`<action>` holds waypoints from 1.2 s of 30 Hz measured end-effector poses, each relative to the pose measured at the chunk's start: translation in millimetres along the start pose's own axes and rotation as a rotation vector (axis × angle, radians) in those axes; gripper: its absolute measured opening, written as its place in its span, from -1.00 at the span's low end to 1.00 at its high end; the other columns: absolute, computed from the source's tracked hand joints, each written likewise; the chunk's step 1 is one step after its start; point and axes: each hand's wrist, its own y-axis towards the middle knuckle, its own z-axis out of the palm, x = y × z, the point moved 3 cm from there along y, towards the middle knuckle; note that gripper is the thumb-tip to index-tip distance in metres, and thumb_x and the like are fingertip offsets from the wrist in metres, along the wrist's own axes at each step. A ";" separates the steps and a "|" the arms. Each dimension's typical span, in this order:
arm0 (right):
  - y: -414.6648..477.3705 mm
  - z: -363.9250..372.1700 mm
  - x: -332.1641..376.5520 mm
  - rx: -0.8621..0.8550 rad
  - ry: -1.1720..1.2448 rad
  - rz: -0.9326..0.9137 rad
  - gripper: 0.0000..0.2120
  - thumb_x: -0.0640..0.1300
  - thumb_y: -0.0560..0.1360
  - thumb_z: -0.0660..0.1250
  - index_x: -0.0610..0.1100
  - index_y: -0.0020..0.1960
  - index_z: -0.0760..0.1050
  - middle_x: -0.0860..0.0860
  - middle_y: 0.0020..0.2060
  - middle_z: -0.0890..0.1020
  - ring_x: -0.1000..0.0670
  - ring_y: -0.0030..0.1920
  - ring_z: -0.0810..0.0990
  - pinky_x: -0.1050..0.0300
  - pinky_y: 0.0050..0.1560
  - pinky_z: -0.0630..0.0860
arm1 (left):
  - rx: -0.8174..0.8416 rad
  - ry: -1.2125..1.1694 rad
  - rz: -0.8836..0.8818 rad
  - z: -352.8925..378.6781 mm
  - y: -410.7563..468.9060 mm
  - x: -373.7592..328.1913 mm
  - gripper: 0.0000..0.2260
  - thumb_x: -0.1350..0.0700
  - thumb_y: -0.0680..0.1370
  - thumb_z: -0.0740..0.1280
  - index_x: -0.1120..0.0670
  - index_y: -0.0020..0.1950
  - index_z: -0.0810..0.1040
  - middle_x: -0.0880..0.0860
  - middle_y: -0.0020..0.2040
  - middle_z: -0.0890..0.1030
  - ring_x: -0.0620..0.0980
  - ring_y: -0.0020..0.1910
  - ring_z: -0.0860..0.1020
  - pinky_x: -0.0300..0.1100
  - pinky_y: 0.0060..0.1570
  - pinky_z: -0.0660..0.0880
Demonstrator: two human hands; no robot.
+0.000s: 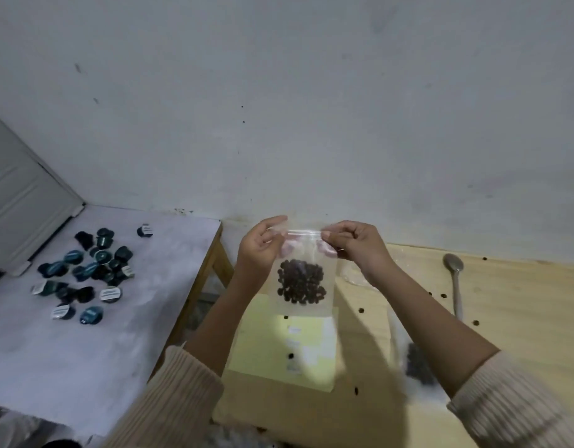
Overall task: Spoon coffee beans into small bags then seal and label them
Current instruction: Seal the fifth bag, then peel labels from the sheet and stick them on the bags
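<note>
"Two hands on it?" the checker asks.

"Yes. The left hand [263,245] and right hand [355,245] each have a grip pinched shut on a top corner of the small bag [303,307], right at the zip strip [303,233]. The bag hangs in the air above the tabletop [521,318], over the yellow label sheet [266,350]. The coffee beans [301,281] sit in its lower half."

"Step?"

"Sealing, probably. No label shows on the bag."

"What could go wrong?"

"If the fingers skip part of the strip, the zip could close only partway and leak beans once the bag is tipped. The plastic is thin and slick, so a corner could slide out of a pinch and the bag would drop. Loose beans [361,309] already lie on the tabletop."

"Anything hard to read?"

"Plenty. It's impossible to tell whether the zip is already shut, because glare washes it out. The fingertips behind the bag are only pink smudges. The print on the label sheet is illegible. A dark heap [418,367] at lower right is blurred and half behind the right forearm, maybe the bean supply. The spoon [456,279] lies apart near the wall. The capsules [85,276] to the left are unrelated."
</note>
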 end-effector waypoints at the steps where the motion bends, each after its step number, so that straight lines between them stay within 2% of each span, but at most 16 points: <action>1: 1.3 12.2 -5.2 0.007 0.028 0.019 -0.92 -0.33 0.43 0.40 -0.29 -0.08 0.60 -0.03 -0.39 0.61 0.14 -0.39 0.61 0.29 -0.32 0.58 | -0.012 0.022 0.001 -11.2 -0.8 2.4 -0.77 0.24 0.57 0.26 0.11 0.22 0.51 0.08 -0.10 0.64 -0.12 -0.16 0.63 -0.35 -0.19 0.52; 5: 10.1 49.6 -32.9 0.004 0.077 0.072 -0.96 -0.27 0.43 0.41 -0.16 -0.14 0.60 0.01 -0.43 0.56 0.10 -0.34 0.59 0.25 -0.21 0.59 | -0.074 0.066 -0.053 -45.9 2.9 26.4 -0.76 0.19 0.56 0.30 0.03 0.22 0.48 0.05 -0.08 0.65 -0.17 -0.20 0.63 -0.39 -0.26 0.51; 8: 12.7 66.7 -60.4 -0.058 0.151 0.108 -0.94 -0.23 0.48 0.37 -0.13 -0.15 0.60 -0.03 -0.35 0.55 0.02 -0.27 0.55 0.19 -0.15 0.57 | -0.092 0.156 -0.081 -63.9 5.5 55.2 -0.86 0.21 0.56 0.29 0.00 0.04 0.52 0.12 -0.04 0.64 -0.12 -0.22 0.62 -0.30 -0.25 0.55; 10: 9.4 67.3 -81.5 -0.118 0.169 0.146 -0.90 -0.23 0.52 0.30 -0.17 -0.13 0.59 -0.07 -0.29 0.60 0.00 -0.28 0.58 0.19 -0.15 0.59 | -0.084 0.180 -0.095 -74.1 2.5 72.3 -0.87 0.22 0.57 0.26 0.02 0.02 0.54 0.12 -0.08 0.63 -0.16 -0.25 0.58 -0.34 -0.27 0.52; 11: 7.0 63.6 -93.9 -0.154 0.108 0.153 -0.89 -0.24 0.53 0.29 -0.20 -0.13 0.58 -0.09 -0.28 0.63 -0.01 -0.28 0.61 0.18 -0.15 0.60 | -0.084 0.167 -0.111 -79.1 0.1 78.5 -0.86 0.23 0.57 0.25 0.07 0.06 0.54 0.09 -0.16 0.61 -0.20 -0.30 0.56 -0.38 -0.31 0.50; 13: 2.9 53.2 -120.2 -0.215 -0.204 0.145 -0.91 -0.25 0.50 0.32 -0.22 -0.15 0.58 -0.12 -0.27 0.64 -0.04 -0.25 0.60 0.09 -0.10 0.58 | -0.096 0.139 -0.121 -89.7 -2.1 87.2 -0.84 0.25 0.58 0.24 0.15 0.12 0.54 0.03 -0.28 0.56 -0.23 -0.39 0.53 -0.40 -0.35 0.47; 14: 0.1 49.8 -132.2 -0.225 -0.365 0.156 -0.93 -0.24 0.48 0.35 -0.20 -0.16 0.59 -0.10 -0.28 0.63 -0.05 -0.23 0.58 0.12 -0.10 0.54 | -0.102 0.125 -0.124 -94.8 -2.0 90.8 -0.84 0.26 0.57 0.24 0.17 0.12 0.54 0.03 -0.29 0.55 -0.23 -0.40 0.52 -0.39 -0.36 0.47; 16: -6.2 50.2 -151.0 -0.218 -0.547 0.200 -0.95 -0.21 0.45 0.39 -0.20 -0.14 0.59 -0.05 -0.28 0.59 0.00 -0.20 0.53 0.38 -0.19 0.42 | -0.101 0.104 -0.135 -102.8 -1.5 98.2 -0.84 0.27 0.57 0.24 0.21 0.12 0.53 0.07 -0.26 0.54 -0.21 -0.38 0.53 -0.38 -0.36 0.48; 18: -10.8 58.0 -160.9 -0.225 -0.592 0.223 -0.90 -0.21 0.42 0.42 -0.25 -0.11 0.57 -0.02 -0.27 0.57 0.04 -0.22 0.50 0.49 -0.28 0.36 | -0.103 0.106 -0.152 -108.0 -2.0 105.6 -0.83 0.25 0.58 0.24 0.22 0.14 0.53 0.07 -0.24 0.55 -0.21 -0.37 0.52 -0.37 -0.35 0.48; 22: -9.3 71.7 -171.5 -0.282 -0.674 0.200 -0.85 -0.22 0.36 0.46 -0.26 -0.19 0.51 -0.08 -0.30 0.57 0.00 -0.27 0.48 0.25 -0.23 0.35 | -0.134 0.128 -0.174 -112.5 -3.5 113.2 -0.78 0.25 0.59 0.23 0.18 0.22 0.50 0.06 -0.15 0.58 -0.12 -0.28 0.53 -0.45 -0.34 0.45; 25: -4.6 74.3 -174.5 -0.300 -0.690 0.272 -0.86 -0.26 0.36 0.45 -0.26 -0.18 0.51 -0.07 -0.30 0.56 -0.01 -0.26 0.49 0.15 -0.19 0.44 | -0.123 0.117 -0.204 -112.6 -5.1 115.8 -0.77 0.26 0.60 0.20 0.14 0.24 0.47 0.00 -0.12 0.57 -0.26 -0.28 0.56 -0.48 -0.33 0.45; 27: -2.5 74.8 -176.8 -0.290 -0.690 0.288 -0.90 -0.30 0.37 0.43 -0.27 -0.16 0.52 -0.01 -0.34 0.55 0.03 -0.30 0.49 0.24 -0.20 0.46 | -0.102 0.075 -0.226 -112.2 -6.5 119.5 -0.76 0.28 0.59 0.20 0.17 0.26 0.45 -0.03 -0.12 0.57 -0.29 -0.25 0.55 -0.45 -0.26 0.48; 29: -2.2 76.7 -178.3 -0.262 -0.709 0.284 -0.96 -0.36 0.40 0.36 -0.27 -0.17 0.54 0.08 -0.40 0.52 0.07 -0.33 0.47 0.44 -0.34 0.38 | -0.079 0.054 -0.242 -112.4 -7.2 123.2 -0.75 0.29 0.59 0.19 0.23 0.27 0.44 0.00 -0.12 0.57 -0.19 -0.21 0.55 -0.38 -0.21 0.51; 31: -1.7 77.3 -182.2 -0.229 -0.747 0.277 -0.93 -0.38 0.41 0.32 -0.28 -0.18 0.57 0.00 -0.35 0.57 0.02 -0.27 0.49 0.51 -0.35 0.37 | -0.050 0.068 -0.224 -111.8 -7.5 123.1 -0.75 0.29 0.59 0.19 0.23 0.26 0.44 0.09 -0.11 0.58 -0.03 -0.16 0.55 -0.25 -0.16 0.52; 33: -2.5 75.0 -181.5 -0.219 -0.745 0.285 -0.90 -0.37 0.43 0.28 -0.32 -0.16 0.58 -0.12 -0.27 0.60 -0.01 -0.23 0.48 0.52 -0.35 0.35 | -0.030 0.109 -0.200 -110.7 -7.4 120.6 -0.76 0.27 0.59 0.20 0.18 0.25 0.46 0.23 -0.13 0.56 0.08 -0.19 0.52 -0.18 -0.17 0.50; 36: -6.5 64.5 -166.7 -0.322 -0.612 0.267 -0.91 -0.32 0.45 0.30 -0.22 -0.20 0.55 -0.08 -0.25 0.59 -0.02 -0.17 0.49 0.37 -0.26 0.34 | -0.036 0.139 -0.193 -107.7 -4.3 115.2 -0.74 0.25 0.59 0.20 0.16 0.28 0.46 0.31 -0.13 0.53 0.11 -0.21 0.51 -0.12 -0.16 0.51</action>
